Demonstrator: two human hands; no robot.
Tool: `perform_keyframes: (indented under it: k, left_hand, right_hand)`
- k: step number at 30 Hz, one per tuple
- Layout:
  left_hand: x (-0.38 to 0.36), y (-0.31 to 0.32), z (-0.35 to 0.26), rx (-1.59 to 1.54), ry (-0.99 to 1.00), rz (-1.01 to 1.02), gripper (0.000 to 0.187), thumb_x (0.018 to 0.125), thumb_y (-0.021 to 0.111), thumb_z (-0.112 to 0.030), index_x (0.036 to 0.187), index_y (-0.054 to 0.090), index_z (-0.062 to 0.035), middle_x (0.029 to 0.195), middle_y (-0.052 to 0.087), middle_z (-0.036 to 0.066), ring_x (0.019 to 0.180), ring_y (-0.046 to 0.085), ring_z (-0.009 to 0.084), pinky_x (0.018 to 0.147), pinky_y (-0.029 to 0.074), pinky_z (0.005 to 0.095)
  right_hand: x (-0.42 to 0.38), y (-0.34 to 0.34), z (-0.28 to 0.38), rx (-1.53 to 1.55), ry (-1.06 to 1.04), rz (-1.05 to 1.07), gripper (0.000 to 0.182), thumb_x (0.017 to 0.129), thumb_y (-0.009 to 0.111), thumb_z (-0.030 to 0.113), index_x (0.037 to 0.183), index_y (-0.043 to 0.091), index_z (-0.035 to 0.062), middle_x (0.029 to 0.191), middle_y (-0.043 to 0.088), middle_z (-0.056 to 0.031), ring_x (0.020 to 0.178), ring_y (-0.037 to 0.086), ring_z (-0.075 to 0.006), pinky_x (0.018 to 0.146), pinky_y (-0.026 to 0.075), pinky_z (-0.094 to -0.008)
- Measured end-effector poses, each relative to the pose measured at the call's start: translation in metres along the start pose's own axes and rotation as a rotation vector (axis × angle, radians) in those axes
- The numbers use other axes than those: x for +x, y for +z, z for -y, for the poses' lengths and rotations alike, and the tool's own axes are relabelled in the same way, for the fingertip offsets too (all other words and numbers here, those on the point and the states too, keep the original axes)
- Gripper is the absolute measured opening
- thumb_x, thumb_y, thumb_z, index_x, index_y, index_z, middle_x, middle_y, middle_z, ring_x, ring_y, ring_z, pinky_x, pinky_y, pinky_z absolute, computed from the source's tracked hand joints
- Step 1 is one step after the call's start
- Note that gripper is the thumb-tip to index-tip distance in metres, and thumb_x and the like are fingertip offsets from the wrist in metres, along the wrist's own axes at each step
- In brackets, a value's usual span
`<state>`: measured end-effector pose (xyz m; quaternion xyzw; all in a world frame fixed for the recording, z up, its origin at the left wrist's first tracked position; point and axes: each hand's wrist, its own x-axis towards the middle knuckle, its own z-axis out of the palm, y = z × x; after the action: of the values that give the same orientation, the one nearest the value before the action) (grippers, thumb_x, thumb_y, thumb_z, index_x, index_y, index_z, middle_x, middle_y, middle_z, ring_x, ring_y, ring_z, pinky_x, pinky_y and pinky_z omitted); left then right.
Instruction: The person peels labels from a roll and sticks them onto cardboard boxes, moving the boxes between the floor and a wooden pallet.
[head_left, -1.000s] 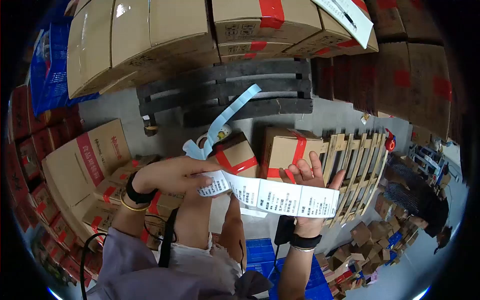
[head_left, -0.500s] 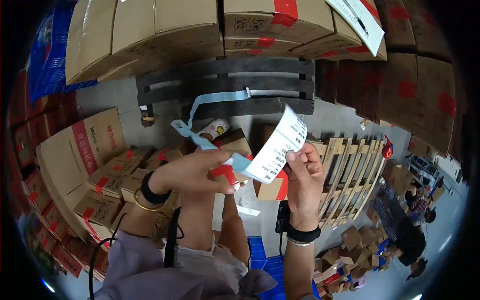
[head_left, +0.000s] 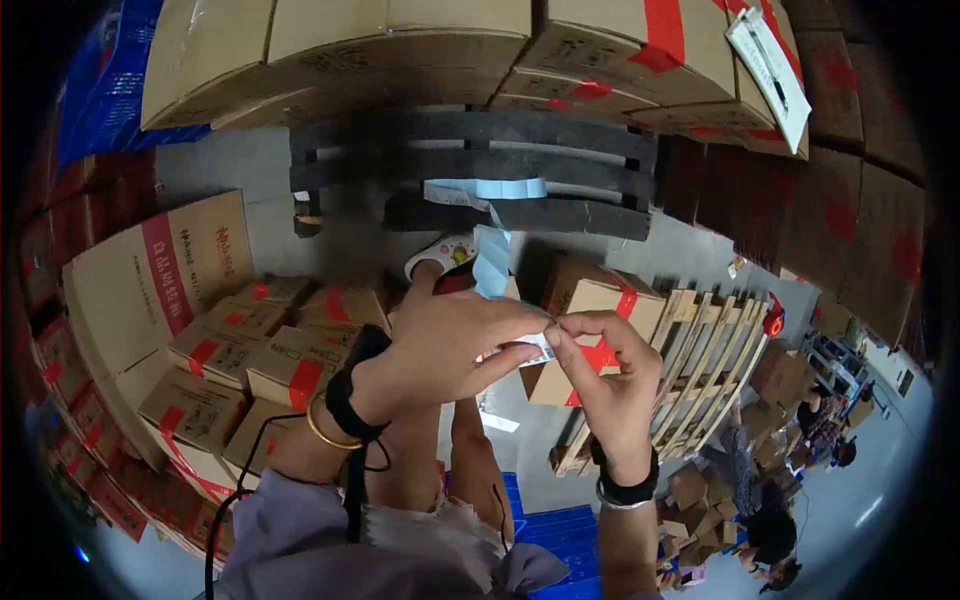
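My left hand (head_left: 455,340) is closed in a pinch on a strip of printed white labels (head_left: 540,348) with a light blue backing. Thumb and forefinger of my right hand (head_left: 612,385) pinch the same strip from the other side, with the two hands' fingertips close together. Only a small printed corner shows between them; my fingers cover the rest. Beyond my left hand the strip's blue backing (head_left: 491,262) hangs in folds, and its far end lies over the dark slatted pallet.
Cardboard boxes (head_left: 400,50) line the far side, above the dark pallet (head_left: 390,160). Taped cartons (head_left: 205,350) fill a large open box at left. A wooden pallet (head_left: 690,370) stands at right, near a carton (head_left: 585,300). Other people (head_left: 770,520) are at the far right.
My hands have come together, and the label sheet that was spread between them is now mostly hidden by my fingers. The blue strip has shifted right. My view has moved slightly.
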<state>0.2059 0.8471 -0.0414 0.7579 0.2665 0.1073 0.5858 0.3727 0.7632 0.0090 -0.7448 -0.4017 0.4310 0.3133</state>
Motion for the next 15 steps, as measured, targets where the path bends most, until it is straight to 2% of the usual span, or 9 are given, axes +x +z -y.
perform_keyframes:
  k: [2,3,4,7,11,15]
  left_hand:
    - [-0.013,-0.004,0.016,-0.022,0.047,-0.066,0.023,0.082,0.064,-0.017,0.101,0.064,-0.0055,0.078,0.060,0.011,0.068,0.059,0.0272,0.060,0.044,0.0352]
    - [-0.019,-0.013,0.020,-0.092,0.005,-0.065,0.023,0.082,0.064,-0.017,0.102,0.064,-0.0053,0.078,0.060,0.010,0.068,0.059,0.0262,0.060,0.044,0.0345]
    - [-0.024,-0.023,0.022,-0.165,-0.037,-0.062,0.024,0.082,0.064,-0.017,0.103,0.064,-0.0052,0.078,0.060,0.010,0.067,0.058,0.0252,0.059,0.043,0.0338]
    - [-0.041,-0.045,0.039,-0.238,-0.125,-0.035,0.025,0.083,0.064,-0.015,0.105,0.064,-0.0046,0.077,0.060,0.009,0.066,0.058,0.0225,0.058,0.042,0.0320]
    - [-0.053,-0.057,0.063,-0.237,-0.152,-0.041,0.027,0.083,0.065,-0.014,0.107,0.064,-0.0040,0.081,0.062,0.010,0.069,0.059,0.0218,0.061,0.044,0.0300]
    - [-0.059,-0.067,0.087,-0.398,-0.206,-0.082,0.030,0.084,0.064,-0.014,0.112,0.061,-0.0040,0.091,0.064,0.011,0.081,0.062,0.0202,0.070,0.047,0.0288]
  right_hand:
    - [0.011,0.005,0.002,0.104,0.116,0.158,0.008,0.081,0.069,0.006,0.088,0.066,0.0036,0.087,0.066,-0.0033,0.069,0.059,-0.0093,0.062,0.047,-0.0217]
    - [0.017,0.005,0.001,0.153,0.180,0.242,0.007,0.082,0.068,0.005,0.088,0.067,0.0033,0.086,0.066,-0.0036,0.068,0.060,-0.0090,0.061,0.047,-0.0206]
    - [0.026,0.010,-0.003,0.201,0.150,0.321,0.011,0.081,0.069,0.007,0.092,0.066,0.0027,0.091,0.066,-0.0056,0.074,0.062,-0.0095,0.066,0.049,-0.0210]
    - [0.049,0.032,-0.005,0.405,0.166,0.485,0.015,0.080,0.070,0.006,0.094,0.065,0.0014,0.091,0.065,-0.0066,0.078,0.063,-0.0100,0.069,0.051,-0.0222]
    - [0.080,0.069,-0.002,0.254,0.141,0.646,0.016,0.082,0.069,0.006,0.096,0.065,0.0005,0.084,0.062,-0.0041,0.075,0.061,-0.0086,0.069,0.050,-0.0228]
    - [0.115,0.087,-0.020,0.374,0.226,0.765,0.012,0.084,0.067,0.008,0.091,0.066,-0.0005,0.087,0.064,-0.0043,0.073,0.059,-0.0076,0.066,0.048,-0.0208]
